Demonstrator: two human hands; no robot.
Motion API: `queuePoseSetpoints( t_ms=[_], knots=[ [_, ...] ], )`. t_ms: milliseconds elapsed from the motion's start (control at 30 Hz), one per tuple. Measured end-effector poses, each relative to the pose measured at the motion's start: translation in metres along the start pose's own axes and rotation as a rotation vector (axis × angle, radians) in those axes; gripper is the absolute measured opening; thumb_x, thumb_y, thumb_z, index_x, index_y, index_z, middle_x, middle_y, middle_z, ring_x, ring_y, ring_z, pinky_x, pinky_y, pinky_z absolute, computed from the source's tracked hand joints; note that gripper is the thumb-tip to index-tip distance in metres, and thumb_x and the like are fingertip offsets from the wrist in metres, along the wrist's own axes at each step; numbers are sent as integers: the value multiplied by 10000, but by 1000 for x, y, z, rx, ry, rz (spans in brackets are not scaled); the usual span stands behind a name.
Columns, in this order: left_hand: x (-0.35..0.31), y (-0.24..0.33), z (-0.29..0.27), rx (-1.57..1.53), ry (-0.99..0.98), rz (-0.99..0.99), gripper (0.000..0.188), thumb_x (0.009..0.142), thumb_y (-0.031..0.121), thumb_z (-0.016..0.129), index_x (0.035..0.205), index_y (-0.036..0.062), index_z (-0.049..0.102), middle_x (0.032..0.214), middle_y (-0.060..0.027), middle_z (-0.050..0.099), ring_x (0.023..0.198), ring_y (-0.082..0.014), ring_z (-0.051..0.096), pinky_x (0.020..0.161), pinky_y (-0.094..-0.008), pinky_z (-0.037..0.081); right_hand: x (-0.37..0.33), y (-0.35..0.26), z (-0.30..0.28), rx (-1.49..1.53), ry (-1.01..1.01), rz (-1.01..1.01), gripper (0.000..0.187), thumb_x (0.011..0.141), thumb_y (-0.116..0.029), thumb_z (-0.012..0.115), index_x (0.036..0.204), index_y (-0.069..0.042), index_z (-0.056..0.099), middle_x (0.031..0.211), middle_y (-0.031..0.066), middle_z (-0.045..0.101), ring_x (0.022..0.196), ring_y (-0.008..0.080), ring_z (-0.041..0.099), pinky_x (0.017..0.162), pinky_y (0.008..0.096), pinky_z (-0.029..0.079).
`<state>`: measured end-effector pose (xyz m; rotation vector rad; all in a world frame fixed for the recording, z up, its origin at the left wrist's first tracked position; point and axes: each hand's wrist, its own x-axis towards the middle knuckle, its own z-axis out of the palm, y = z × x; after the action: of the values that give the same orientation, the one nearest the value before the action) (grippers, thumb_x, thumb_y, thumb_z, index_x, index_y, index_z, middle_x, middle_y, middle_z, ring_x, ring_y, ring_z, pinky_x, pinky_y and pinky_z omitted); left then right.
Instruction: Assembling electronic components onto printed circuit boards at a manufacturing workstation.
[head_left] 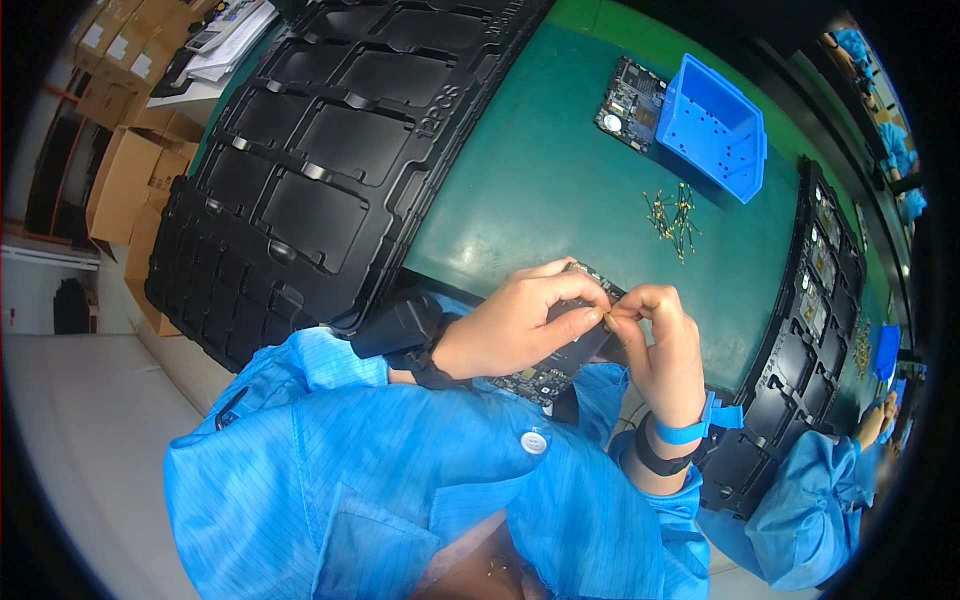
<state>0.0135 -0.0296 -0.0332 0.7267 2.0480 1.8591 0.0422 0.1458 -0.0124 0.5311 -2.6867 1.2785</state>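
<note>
A dark circuit board (540, 382) lies tilted close to my body, partly covered by my hands. My left hand (520, 325) reaches over it, thumb and forefinger pinched together near its right edge. Against those fingertips, my right hand (660, 340) is also closed in a pinch. Whatever sits between the fingertips is too small to make out. Farther off on the green mat rests a loose pile of short dark cables (675, 222) with gold-coloured ends. A wristband with a blue strap (690, 430) goes round my right wrist.
A blue plastic bin (715, 130) stands at the far right beside another circuit board (632, 102). Large black moulded trays (335, 130) fill the left. Another black tray (800, 350) holding boards lies right, near a co-worker's blue sleeve (810, 510). Cardboard boxes (130, 180) stand at far left.
</note>
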Motion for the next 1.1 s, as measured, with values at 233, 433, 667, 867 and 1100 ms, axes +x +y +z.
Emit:
queuePoseSetpoints(
  t_ms=[233, 433, 667, 867, 1100],
  knots=[
    [1, -6, -1, 27, 26, 40, 70, 800, 73, 569, 842, 20, 589, 810, -73, 585, 811, -203, 515, 726, -300, 409, 7, -3, -1, -111, -10, -117, 238, 686, 1, 629, 863, -56, 482, 745, 97, 564, 680, 296, 548, 615, 348, 419],
    [0, -6, 0, -56, 39, -23, 98, 827, 99, 557, 867, 16, 589, 860, -66, 567, 832, -160, 510, 743, -275, 409, 6, 2, -4, 107, -30, 58, 266, 663, -14, 657, 888, -49, 518, 820, 103, 572, 725, 271, 558, 674, 333, 433],
    [-1, -9, 2, -344, 38, -130, 134, 863, 104, 523, 932, -2, 566, 929, -38, 525, 850, -86, 482, 737, -223, 400, 1, 14, 15, 300, 230, 30, 253, 632, -11, 681, 860, -32, 575, 1025, 115, 531, 945, 240, 515, 789, 318, 417],
    [-3, -5, 2, -353, 7, -166, 122, 860, 94, 526, 929, 3, 568, 942, -39, 521, 845, -84, 479, 728, -223, 393, 0, 14, 29, 440, 258, 33, 117, 703, -10, 650, 801, -30, 590, 959, 104, 552, 913, 214, 527, 769, 302, 422],
    [-4, -10, 6, -102, 38, -15, 310, 838, 40, 520, 1136, -5, 446, 1018, -74, 502, 941, -126, 476, 815, -249, 393, -2, 21, 30, 646, 298, 129, 53, 756, -45, 612, 770, -19, 567, 942, 81, 548, 899, 180, 518, 783, 289, 408]
  ],
)
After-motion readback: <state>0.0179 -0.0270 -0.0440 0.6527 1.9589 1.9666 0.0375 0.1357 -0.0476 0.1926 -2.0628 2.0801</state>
